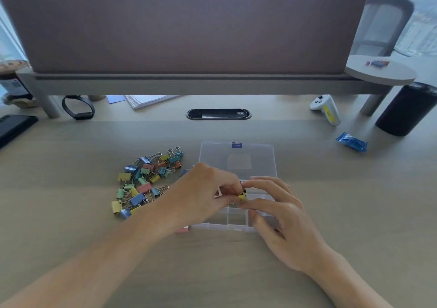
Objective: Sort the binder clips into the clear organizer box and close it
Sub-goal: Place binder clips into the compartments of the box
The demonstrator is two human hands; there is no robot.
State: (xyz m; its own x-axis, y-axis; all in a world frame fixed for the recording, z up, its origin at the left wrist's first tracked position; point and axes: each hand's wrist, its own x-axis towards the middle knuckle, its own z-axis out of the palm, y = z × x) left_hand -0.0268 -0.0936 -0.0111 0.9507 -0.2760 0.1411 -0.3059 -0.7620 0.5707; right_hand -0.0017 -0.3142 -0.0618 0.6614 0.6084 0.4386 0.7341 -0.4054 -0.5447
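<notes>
Over the open box (227, 227), left hand (205, 189) pinches a yellow clip (242, 196)

pale wooden desk (354, 213) carries a heap of binder clips (144, 182), an open clear box (212, 156), a blue packet (351, 141), a white controller (327, 109) and a black wristband (82, 114).

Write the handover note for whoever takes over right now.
Left hand and right hand: both pinch one small yellow metal binder clip above the clear plastic organizer box.
Its clear flat lid lies open behind.
Pile of coloured metal binder clips: on the pale wooden desk, left of the box.
Done: no sorted clips visible; hands hide some compartments.
Left: sort the pile, shut the lid.
</notes>
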